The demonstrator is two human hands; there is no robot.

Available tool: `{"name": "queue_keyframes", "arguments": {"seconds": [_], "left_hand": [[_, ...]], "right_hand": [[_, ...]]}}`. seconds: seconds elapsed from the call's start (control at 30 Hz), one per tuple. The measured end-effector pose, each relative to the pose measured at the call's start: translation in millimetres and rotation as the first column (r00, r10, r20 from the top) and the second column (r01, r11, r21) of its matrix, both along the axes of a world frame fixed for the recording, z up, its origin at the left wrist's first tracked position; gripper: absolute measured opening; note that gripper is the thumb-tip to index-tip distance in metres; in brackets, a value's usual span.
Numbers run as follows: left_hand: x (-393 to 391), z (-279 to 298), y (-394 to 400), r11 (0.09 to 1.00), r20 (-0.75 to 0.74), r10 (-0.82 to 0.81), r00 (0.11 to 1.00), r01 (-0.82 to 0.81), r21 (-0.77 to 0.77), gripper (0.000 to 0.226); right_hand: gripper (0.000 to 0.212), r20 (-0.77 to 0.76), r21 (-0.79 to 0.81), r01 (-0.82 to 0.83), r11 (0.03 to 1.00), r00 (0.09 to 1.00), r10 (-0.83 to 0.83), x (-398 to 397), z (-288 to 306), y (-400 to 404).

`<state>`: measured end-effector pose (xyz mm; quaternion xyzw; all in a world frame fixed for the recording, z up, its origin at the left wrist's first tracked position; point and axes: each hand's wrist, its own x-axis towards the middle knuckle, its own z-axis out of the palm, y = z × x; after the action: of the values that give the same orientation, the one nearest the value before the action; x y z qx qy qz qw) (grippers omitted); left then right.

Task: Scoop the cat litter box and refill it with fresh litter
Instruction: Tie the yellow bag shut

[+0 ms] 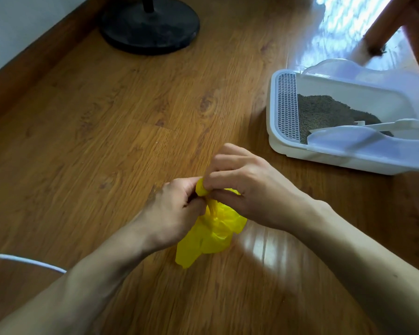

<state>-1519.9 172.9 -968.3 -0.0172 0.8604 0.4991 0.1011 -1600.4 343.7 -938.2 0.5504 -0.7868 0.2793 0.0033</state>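
Head view. No legible writing or brand marks. Left hand [173, 209] and right hand [247, 189] meet over wooden floor [94, 129], fingers of both curled tight, pinching twisted neck of yellow plastic bag [213, 233]; bag body hangs below hands. White litter box [286, 151] at right, well apart from hands, holds grey litter [324, 112] and white scoop [377, 125]. Black round stand base [150, 27] at top.

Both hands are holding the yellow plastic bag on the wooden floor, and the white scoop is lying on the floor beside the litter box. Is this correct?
Not quite. In the head view the white scoop lies inside the litter box, on the litter, not on the floor. The rest stands: the left hand and right hand hold the yellow plastic bag.
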Motion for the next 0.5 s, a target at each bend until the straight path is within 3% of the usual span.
{"name": "queue_keyframes", "arguments": {"seconds": [0.13,0.27,0.37,0.5], "left_hand": [[4.0,0.9,3.3,0.999,0.016,-0.036,0.999,0.037,-0.04,0.009],[6.5,4.6,4.6,0.986,0.031,-0.074,0.997,0.068,0.155,0.015],[7.8,-0.5,14.3,0.977,0.006,0.043,0.999,-0.044,0.21,0.022],[10.8,-11.3,20.0,0.986,-0.102,0.165,0.981,-0.161,0.043,0.022]], "right_hand": [[0.005,0.147,0.01,0.051,0.999,0.988,-0.052,3.1,-4.0,3.7],[0.004,0.196,0.01,0.104,0.994,0.975,-0.104,4.6,-6.8,5.1],[0.006,0.217,-0.013,0.165,0.986,0.963,-0.158,6.9,-5.9,1.3],[0.023,0.306,-0.029,0.19,0.981,0.936,-0.172,9.2,-2.7,-2.7]]}}
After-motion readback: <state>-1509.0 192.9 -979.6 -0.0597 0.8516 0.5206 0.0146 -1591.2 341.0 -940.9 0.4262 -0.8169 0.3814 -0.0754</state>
